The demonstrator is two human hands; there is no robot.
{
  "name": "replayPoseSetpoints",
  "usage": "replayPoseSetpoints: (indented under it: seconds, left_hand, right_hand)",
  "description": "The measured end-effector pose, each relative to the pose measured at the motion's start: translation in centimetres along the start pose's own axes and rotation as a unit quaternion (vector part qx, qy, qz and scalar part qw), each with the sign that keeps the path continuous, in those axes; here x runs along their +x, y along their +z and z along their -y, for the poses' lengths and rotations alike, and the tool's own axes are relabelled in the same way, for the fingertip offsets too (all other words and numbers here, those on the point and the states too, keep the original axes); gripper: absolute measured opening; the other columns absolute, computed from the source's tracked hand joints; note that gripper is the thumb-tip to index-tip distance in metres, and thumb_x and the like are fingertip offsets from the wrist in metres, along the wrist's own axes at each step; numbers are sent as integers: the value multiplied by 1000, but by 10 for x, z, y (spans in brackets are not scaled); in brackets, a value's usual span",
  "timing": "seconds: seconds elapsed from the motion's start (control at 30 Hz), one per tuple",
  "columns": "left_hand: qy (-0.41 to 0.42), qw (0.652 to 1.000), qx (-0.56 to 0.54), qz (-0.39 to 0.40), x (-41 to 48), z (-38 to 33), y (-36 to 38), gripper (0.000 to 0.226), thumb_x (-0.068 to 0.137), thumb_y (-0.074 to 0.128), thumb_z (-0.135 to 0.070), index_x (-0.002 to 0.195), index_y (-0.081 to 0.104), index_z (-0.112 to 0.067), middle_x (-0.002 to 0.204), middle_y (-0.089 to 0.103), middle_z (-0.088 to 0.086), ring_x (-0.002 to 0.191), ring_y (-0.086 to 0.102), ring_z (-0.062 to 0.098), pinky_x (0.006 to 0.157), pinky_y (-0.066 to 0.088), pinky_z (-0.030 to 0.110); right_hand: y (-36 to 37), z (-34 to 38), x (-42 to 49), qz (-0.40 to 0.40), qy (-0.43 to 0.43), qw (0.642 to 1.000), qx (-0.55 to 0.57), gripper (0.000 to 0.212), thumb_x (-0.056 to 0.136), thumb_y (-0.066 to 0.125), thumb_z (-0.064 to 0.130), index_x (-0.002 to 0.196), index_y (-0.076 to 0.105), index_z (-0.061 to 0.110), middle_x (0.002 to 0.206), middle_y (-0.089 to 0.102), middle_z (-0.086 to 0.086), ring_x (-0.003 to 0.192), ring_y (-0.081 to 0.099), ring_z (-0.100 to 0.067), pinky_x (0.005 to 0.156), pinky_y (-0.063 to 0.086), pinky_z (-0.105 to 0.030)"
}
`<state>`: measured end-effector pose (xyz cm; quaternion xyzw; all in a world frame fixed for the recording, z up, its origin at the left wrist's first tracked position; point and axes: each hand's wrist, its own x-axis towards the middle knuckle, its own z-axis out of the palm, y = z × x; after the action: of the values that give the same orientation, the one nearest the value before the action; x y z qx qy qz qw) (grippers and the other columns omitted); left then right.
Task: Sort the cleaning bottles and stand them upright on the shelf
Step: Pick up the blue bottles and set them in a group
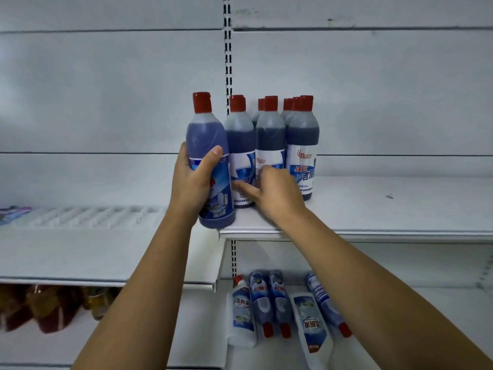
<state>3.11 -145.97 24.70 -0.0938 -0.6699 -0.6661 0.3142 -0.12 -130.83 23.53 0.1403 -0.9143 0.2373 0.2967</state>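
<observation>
My left hand (193,180) grips a blue bottle with a red cap (206,134), held upright at the left front corner of the white shelf (373,220). To its right stand several matching red-capped blue bottles (302,134) in a tight group. My right hand (272,193) rests against the front bottles of that group, fingers spread and touching their labels, holding nothing. On the lower shelf lie several bottles on their sides: blue ones (262,303) and white ones (312,327).
A lower white shelf board (80,252) extends to the left, with a ribbed white divider (88,217) at its back. Beneath it sit blurred reddish and amber packages (48,308). A slotted upright post (227,49) runs up the back wall.
</observation>
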Motion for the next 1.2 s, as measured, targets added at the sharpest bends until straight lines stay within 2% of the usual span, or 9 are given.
replayPoseSetpoints:
  seconds: [0.07, 0.27, 0.4, 0.5, 0.63, 0.73, 0.9, 1.07, 1.2]
  left_hand:
    - [4, 1000, 0, 3, 1, 1, 1, 44, 89, 64, -47, 129, 48, -36, 124, 65, -5, 105, 68, 16, 88, 59, 37]
    - [9, 1000, 3, 6, 0, 0, 1, 69, 70, 63, -64, 130, 49, -34, 124, 65, -5, 106, 68, 18, 85, 58, 34]
    - [-1, 1000, -16, -6, -1, 0, 0, 66, 73, 65, -59, 131, 50, -31, 121, 67, -4, 104, 69, 18, 85, 59, 36]
    - [2, 1000, -29, -4, -3, -2, 3, 56, 77, 65, -52, 127, 53, -30, 117, 69, -5, 99, 71, 15, 82, 60, 34]
    - [-2, 998, -61, 15, -10, -6, 29, 54, 78, 68, -51, 125, 55, -29, 115, 71, -3, 97, 73, 17, 78, 60, 35]
    - [2, 998, -45, 48, -17, -8, 66, 40, 82, 71, -48, 116, 56, -36, 111, 70, -6, 95, 72, 13, 79, 60, 35]
    - [-22, 995, -53, 77, -35, -15, 144, 19, 90, 66, -41, 94, 48, -46, 96, 60, -23, 87, 64, 1, 70, 50, 20]
    - [-30, 992, -73, 96, -57, -22, 231, 26, 89, 67, -39, 108, 50, -41, 101, 62, -19, 90, 65, 2, 69, 49, 18]
    - [-33, 988, -77, 129, -80, -30, 316, 28, 90, 67, -37, 109, 47, -39, 99, 62, -19, 84, 65, 0, 64, 49, 13]
  right_hand:
    - [2, 2, 4, 9, 2, 1000, -20, 55, 85, 54, 68, 73, 58, 14, 67, 60, -2, 66, 60, -23, 56, 45, -33]
    - [5, 12, 16, 36, 36, 996, -78, 48, 93, 50, 60, 71, 53, 17, 72, 55, -1, 69, 54, -24, 61, 40, -34]
    - [9, 14, 15, 68, 14, 993, -99, 37, 97, 49, 48, 86, 63, 15, 80, 57, -3, 76, 55, -24, 65, 42, -33]
    - [6, 2, 3, 144, -51, 983, -105, 25, 96, 52, 36, 92, 65, 15, 88, 64, -4, 81, 61, -24, 70, 50, -35]
    - [-17, -32, -15, 236, -102, 966, 25, 25, 94, 57, 32, 112, 71, 21, 107, 70, 2, 90, 62, -14, 81, 52, -32]
    - [-42, -67, -25, 210, -70, 974, 42, 25, 92, 61, 31, 112, 72, 20, 111, 69, 1, 96, 62, -14, 87, 51, -32]
    - [-89, -150, -37, 180, 23, 983, 13, 27, 91, 59, 30, 112, 73, 20, 114, 70, 1, 101, 64, -15, 83, 47, -24]
    - [-147, -238, -56, 151, 106, 983, -24, 27, 89, 56, 30, 109, 73, 23, 110, 71, 4, 101, 64, -16, 88, 50, -29]
    - [-190, -306, -75, 122, 165, 978, -46, 38, 80, 48, 43, 110, 71, 32, 114, 69, 7, 103, 64, -18, 92, 52, -37]
